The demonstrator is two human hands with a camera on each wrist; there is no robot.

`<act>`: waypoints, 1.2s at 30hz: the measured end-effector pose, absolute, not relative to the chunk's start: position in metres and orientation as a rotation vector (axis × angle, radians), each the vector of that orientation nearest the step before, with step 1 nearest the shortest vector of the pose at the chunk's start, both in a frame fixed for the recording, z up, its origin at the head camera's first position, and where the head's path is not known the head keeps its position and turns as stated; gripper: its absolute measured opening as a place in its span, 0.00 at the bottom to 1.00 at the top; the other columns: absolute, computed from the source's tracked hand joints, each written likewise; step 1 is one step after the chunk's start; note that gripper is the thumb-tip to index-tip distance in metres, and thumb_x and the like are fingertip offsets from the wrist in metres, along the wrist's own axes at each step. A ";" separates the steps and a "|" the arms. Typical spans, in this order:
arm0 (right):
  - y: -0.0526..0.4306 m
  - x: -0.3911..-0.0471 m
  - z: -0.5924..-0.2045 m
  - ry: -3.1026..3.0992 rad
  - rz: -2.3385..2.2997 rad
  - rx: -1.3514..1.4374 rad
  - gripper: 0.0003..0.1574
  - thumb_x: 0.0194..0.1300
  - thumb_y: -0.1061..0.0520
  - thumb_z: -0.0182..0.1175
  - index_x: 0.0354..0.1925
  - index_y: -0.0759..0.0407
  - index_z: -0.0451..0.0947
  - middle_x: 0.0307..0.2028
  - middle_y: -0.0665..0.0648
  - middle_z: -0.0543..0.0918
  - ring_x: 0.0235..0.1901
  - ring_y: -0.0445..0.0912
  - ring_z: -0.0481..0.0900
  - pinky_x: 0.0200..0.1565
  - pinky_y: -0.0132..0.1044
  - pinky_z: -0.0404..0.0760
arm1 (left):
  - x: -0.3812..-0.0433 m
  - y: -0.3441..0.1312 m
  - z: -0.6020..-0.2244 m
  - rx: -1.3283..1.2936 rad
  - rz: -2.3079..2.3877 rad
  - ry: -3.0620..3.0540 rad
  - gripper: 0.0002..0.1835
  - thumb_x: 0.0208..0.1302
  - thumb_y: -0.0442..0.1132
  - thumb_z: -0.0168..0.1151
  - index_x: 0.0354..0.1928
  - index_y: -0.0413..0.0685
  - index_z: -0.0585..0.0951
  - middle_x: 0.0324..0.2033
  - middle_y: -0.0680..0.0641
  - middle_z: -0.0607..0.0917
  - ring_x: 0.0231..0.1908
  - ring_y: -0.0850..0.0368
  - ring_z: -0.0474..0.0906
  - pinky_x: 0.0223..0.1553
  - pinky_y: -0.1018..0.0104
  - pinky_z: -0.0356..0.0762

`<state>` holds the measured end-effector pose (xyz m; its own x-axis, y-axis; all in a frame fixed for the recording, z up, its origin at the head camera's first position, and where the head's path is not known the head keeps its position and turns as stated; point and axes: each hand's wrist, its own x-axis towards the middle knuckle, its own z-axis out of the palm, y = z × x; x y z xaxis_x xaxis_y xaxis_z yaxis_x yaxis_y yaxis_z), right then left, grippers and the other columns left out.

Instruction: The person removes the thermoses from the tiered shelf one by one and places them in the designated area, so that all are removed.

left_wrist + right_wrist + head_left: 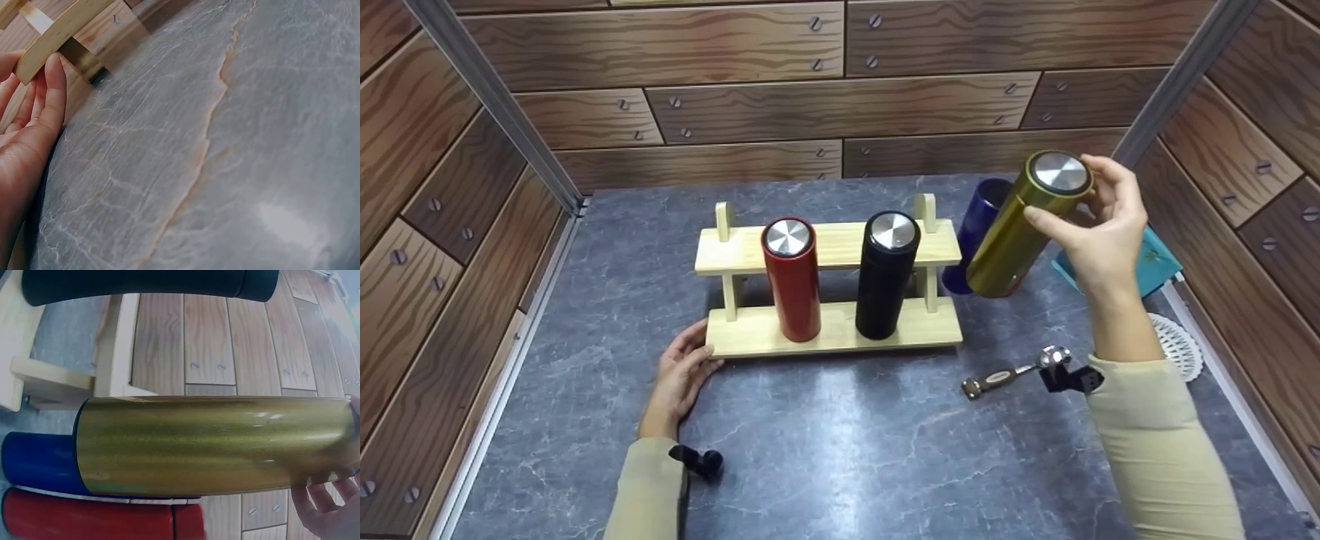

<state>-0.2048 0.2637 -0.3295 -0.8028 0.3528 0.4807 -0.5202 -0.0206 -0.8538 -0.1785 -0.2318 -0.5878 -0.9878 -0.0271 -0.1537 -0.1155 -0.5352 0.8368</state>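
Observation:
My right hand (1110, 217) grips a gold thermos (1009, 240) near its silver lid, the bottle tilted with its base toward the left. In the right wrist view the gold thermos (214, 444) lies across the picture, partly hiding a blue bottle (39, 461). A two-tier wooden rack (832, 330) carries a red thermos (795, 289) and a black thermos (881, 285), both upright on its lower board. At the rack's left end, my left hand (679, 375) pinches the corner of that board; the left wrist view shows thumb and fingers at the board (42, 53).
Beneath the gold thermos, another red bottle (90, 514) shows beside the blue one. An ice cream scoop (1005, 375) lies on the grey marbled table (825, 450). Near the right wall are a teal tray (1159, 262) and a white woven mat (1177, 345), partly behind my arm.

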 end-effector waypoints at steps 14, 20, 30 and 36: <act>0.300 -0.205 -0.368 -1.701 1.791 0.019 0.44 0.31 0.75 0.74 0.51 0.60 0.73 0.47 0.60 0.80 0.39 0.49 0.76 0.36 0.32 0.76 | -0.179 -0.230 -0.588 -0.246 2.709 1.479 0.29 0.57 0.22 0.57 0.62 0.39 0.67 0.53 0.42 0.72 0.39 0.53 0.76 0.35 0.62 0.78; 0.316 -0.207 -0.380 -1.750 1.734 -0.050 0.45 0.32 0.74 0.75 0.52 0.59 0.73 0.47 0.59 0.80 0.39 0.48 0.76 0.35 0.30 0.76 | -0.179 -0.231 -0.589 -0.236 2.711 1.482 0.29 0.57 0.22 0.57 0.63 0.39 0.66 0.53 0.42 0.72 0.39 0.53 0.75 0.36 0.62 0.79; 0.338 -0.215 -0.397 -1.704 1.743 -0.184 0.46 0.31 0.74 0.76 0.52 0.57 0.73 0.48 0.57 0.79 0.39 0.47 0.75 0.36 0.32 0.74 | -0.179 -0.231 -0.589 -0.237 2.678 1.527 0.30 0.57 0.25 0.59 0.63 0.41 0.67 0.54 0.42 0.71 0.41 0.53 0.75 0.37 0.61 0.79; 0.345 -0.224 -0.403 -1.700 1.712 -0.265 0.46 0.31 0.72 0.76 0.52 0.56 0.73 0.47 0.55 0.79 0.38 0.45 0.74 0.35 0.33 0.72 | -0.178 -0.231 -0.590 -0.231 2.707 1.491 0.30 0.57 0.23 0.58 0.63 0.39 0.66 0.53 0.42 0.72 0.40 0.53 0.75 0.36 0.61 0.79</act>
